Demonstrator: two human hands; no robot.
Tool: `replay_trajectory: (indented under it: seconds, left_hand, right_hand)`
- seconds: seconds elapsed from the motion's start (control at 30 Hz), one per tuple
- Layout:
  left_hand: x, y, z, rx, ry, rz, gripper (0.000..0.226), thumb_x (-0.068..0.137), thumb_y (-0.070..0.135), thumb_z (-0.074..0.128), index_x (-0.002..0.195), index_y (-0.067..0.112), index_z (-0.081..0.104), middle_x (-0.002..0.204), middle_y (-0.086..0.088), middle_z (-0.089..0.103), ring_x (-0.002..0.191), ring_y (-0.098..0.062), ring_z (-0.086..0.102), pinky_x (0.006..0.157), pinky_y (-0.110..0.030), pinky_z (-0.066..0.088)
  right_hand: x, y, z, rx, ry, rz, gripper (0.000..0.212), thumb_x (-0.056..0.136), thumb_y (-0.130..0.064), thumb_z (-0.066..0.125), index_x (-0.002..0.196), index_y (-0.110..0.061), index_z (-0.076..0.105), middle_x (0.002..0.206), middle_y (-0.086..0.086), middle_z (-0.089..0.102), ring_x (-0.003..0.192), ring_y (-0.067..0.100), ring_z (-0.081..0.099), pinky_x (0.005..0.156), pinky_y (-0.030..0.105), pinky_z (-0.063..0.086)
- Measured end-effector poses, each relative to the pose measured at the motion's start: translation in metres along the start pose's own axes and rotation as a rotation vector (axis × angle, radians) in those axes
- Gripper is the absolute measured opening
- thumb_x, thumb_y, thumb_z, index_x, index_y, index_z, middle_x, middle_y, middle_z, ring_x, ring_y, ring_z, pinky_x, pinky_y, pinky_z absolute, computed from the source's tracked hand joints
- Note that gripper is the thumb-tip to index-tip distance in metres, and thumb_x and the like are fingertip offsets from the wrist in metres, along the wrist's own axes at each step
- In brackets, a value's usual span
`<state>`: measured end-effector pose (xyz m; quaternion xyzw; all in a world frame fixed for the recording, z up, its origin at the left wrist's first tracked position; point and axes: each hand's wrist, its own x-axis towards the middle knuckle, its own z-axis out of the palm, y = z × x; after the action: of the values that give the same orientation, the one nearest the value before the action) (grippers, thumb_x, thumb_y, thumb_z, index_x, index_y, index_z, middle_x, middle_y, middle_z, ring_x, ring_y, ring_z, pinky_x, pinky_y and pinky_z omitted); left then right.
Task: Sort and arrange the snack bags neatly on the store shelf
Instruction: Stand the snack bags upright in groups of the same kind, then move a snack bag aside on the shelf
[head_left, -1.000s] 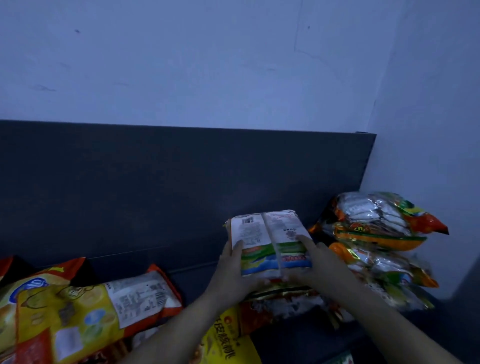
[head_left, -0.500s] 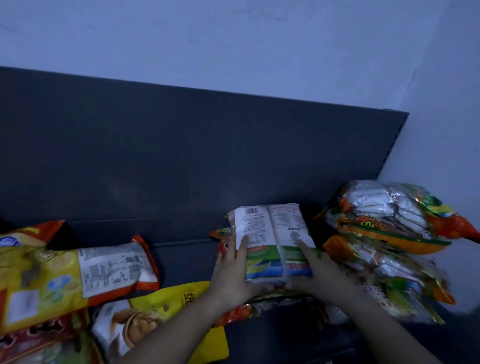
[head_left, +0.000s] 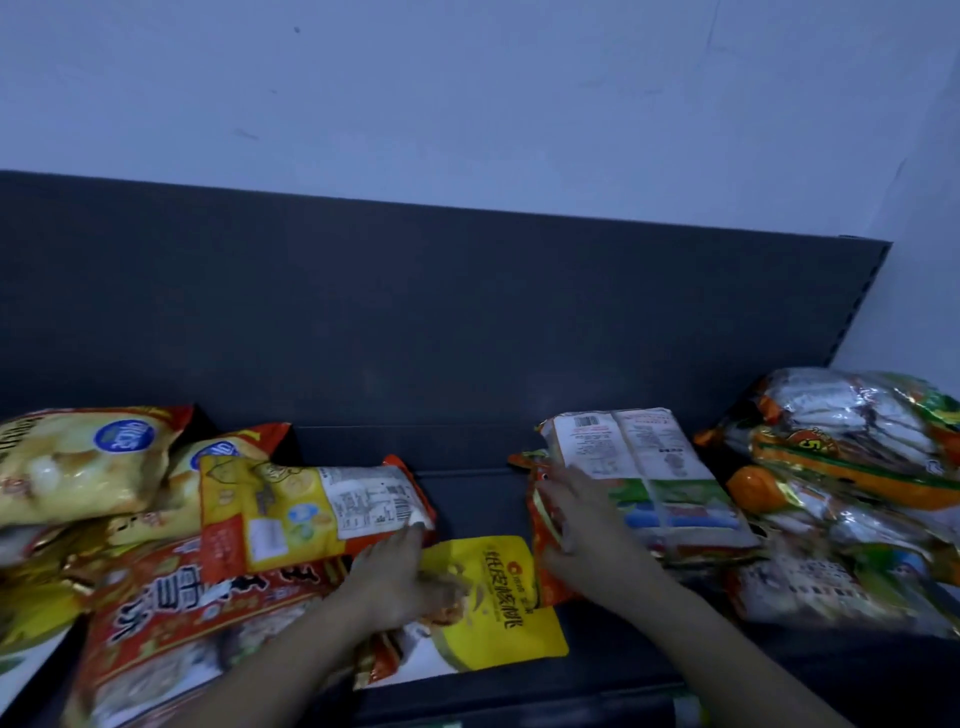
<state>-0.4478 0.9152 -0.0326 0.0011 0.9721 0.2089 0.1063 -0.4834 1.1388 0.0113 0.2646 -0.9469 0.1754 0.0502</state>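
Observation:
A white-and-green snack pack (head_left: 649, 467) lies label side up on an orange bag (head_left: 540, 566), right of centre on the dark shelf (head_left: 467, 499). My right hand (head_left: 582, 525) rests with spread fingers on the pack's left edge and on the orange bag. My left hand (head_left: 395, 571) lies over a yellow pouch (head_left: 498, 608). Its fingertips touch the right end of a yellow-and-orange bag (head_left: 311, 504) with a white label. That bag lies on a big red bag (head_left: 182, 613).
Puffy yellow bags (head_left: 78, 462) are piled at the far left. A stack of shiny orange-and-green bags (head_left: 852, 457) fills the right end by the wall. The dark back panel (head_left: 415, 312) rises behind. A strip of bare shelf shows between the two groups.
My left hand has let go of the white-and-green pack and moved left to the yellow-and-orange bag. My right hand has slid to the pack's left edge. The view has swung left.

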Motion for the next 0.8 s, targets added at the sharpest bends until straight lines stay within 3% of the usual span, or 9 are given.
replay_trajectory:
  seconds: [0.07,0.17,0.33,0.37,0.43,0.53,0.6,0.67,0.8]
  left_hand:
    - [-0.016,-0.018,0.004,0.111,-0.001,0.023,0.104,0.076,0.072,0.052,0.148,0.008,0.015,0.150,-0.009,0.030,0.133,-0.026,0.033,0.108,-0.033,0.028]
    - [-0.033,-0.030,0.009,0.180,-0.045,0.025,0.110,0.076,0.072,0.054,0.151,0.010,0.002,0.159,-0.005,0.007,0.145,-0.023,0.010,0.117,-0.039,0.012]
    - [-0.044,-0.030,0.002,0.361,-0.170,-0.013,0.118,0.073,0.064,0.063,0.151,0.011,-0.008,0.159,-0.010,-0.009,0.146,-0.025,-0.004,0.117,-0.046,0.002]
    - [-0.044,-0.029,0.001,0.393,-0.196,-0.049,0.121,0.072,0.064,0.065,0.150,0.011,-0.011,0.159,-0.013,-0.006,0.146,-0.028,0.000,0.117,-0.046,0.004]
    - [-0.043,-0.027,0.001,0.464,-0.219,-0.108,0.128,0.069,0.066,0.066,0.148,0.009,-0.016,0.154,-0.017,0.023,0.141,-0.032,0.023,0.115,-0.045,0.015]
    - [-0.038,-0.026,0.008,0.419,-0.143,-0.108,0.124,0.069,0.059,0.069,0.148,0.009,-0.011,0.127,-0.007,0.057,0.120,-0.029,0.049,0.108,-0.042,0.022]
    - [-0.036,-0.028,0.010,0.306,-0.051,-0.075,0.113,0.070,0.047,0.072,0.148,0.012,-0.001,0.121,-0.004,0.057,0.116,-0.026,0.051,0.104,-0.041,0.024]
    - [-0.035,-0.030,0.011,0.207,0.017,-0.049,0.106,0.070,0.043,0.072,0.147,0.016,0.004,0.124,-0.003,0.051,0.117,-0.025,0.048,0.105,-0.041,0.026]
    - [-0.034,-0.025,0.006,0.010,0.109,0.013,0.100,0.070,0.039,0.071,0.148,0.018,0.012,0.133,0.000,0.041,0.126,-0.020,0.039,0.108,-0.037,0.025]
  right_hand:
    - [-0.003,-0.020,0.027,-0.009,-0.109,-0.075,0.068,0.088,-0.029,0.058,0.147,-0.017,0.024,0.152,0.000,0.019,0.142,0.015,0.013,0.115,0.024,0.014]
    - [-0.009,-0.035,0.061,0.014,-0.376,-0.014,0.081,0.088,-0.037,0.061,0.149,-0.014,0.013,0.155,0.005,0.014,0.142,0.020,0.016,0.112,0.026,0.021]
    - [-0.013,-0.027,0.081,0.065,-0.521,0.214,0.120,0.068,-0.056,0.074,0.150,-0.019,-0.004,0.157,0.010,-0.011,0.146,0.027,-0.004,0.117,0.038,0.015]
    - [-0.014,-0.025,0.081,0.063,-0.548,0.243,0.127,0.062,-0.061,0.074,0.150,-0.021,-0.009,0.157,0.009,-0.016,0.146,0.027,-0.008,0.118,0.042,0.014]
    - [-0.017,-0.026,0.080,0.056,-0.547,0.269,0.135,0.053,-0.069,0.073,0.149,-0.024,-0.012,0.157,0.009,-0.016,0.146,0.027,-0.006,0.117,0.045,0.016]
    - [-0.021,-0.029,0.082,-0.005,-0.452,0.223,0.122,0.062,-0.070,0.067,0.150,-0.024,-0.002,0.158,0.008,-0.001,0.146,0.026,0.005,0.115,0.040,0.022]
    - [-0.023,-0.030,0.085,-0.114,-0.390,0.160,0.104,0.073,-0.066,0.061,0.150,-0.025,0.006,0.157,0.008,0.012,0.143,0.026,0.018,0.111,0.036,0.029]
    - [-0.022,-0.033,0.087,-0.219,-0.308,0.105,0.081,0.085,-0.048,0.052,0.150,-0.025,0.009,0.150,0.009,0.027,0.134,0.027,0.033,0.101,0.033,0.039]
    - [-0.015,-0.045,0.092,-0.353,-0.183,0.060,0.071,0.092,-0.014,0.044,0.150,-0.024,0.004,0.142,0.008,0.039,0.118,0.027,0.049,0.085,0.032,0.044]
